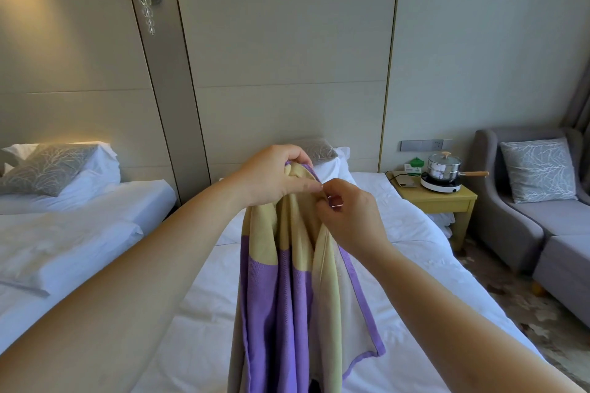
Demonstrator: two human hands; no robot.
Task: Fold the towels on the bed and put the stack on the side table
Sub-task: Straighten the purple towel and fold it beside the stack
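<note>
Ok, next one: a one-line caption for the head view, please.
Left hand and right hand hold a purple-and-yellow towel up by its top edge above the white bed.

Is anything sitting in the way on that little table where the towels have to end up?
Yes. A pot on a hob takes up much of the side table top, with a pad and a green box beside them. Nothing stands between the towel and the table.

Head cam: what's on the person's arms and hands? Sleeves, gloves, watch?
Nothing worn. No gloves on left hand or right hand. The left forearm and right forearm are uncovered to the frame edge; no sleeve, watch or bracelet in view.
</note>
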